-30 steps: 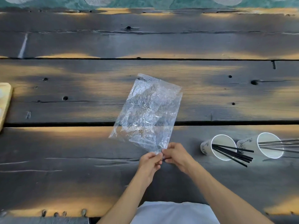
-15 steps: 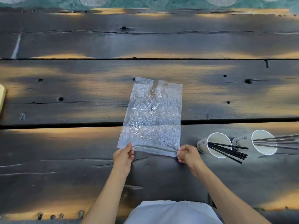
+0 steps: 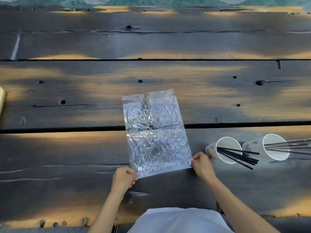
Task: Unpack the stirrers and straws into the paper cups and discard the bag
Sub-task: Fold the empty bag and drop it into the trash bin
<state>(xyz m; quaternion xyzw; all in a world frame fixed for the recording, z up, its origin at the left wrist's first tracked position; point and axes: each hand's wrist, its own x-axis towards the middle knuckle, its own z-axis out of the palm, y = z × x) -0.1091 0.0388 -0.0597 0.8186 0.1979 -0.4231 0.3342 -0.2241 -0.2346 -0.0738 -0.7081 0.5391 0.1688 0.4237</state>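
Crinkled clear plastic bag (image 3: 155,135) lies flat on the dark wooden table (image 3: 67,148), left hand (image 3: 123,179) and right hand (image 3: 202,163) each pinching a near corner; best folded evenly, clear of the filled paper cups (image 3: 225,149).

A rustic café or outdoor seating area is suggested, though the kind of place cannot be fixed. A heavy table (image 3: 168,78) of dark weathered planks with knots and gaps is shown. Paper cups (image 3: 225,149) holding black straws (image 3: 239,157) are laid on it.
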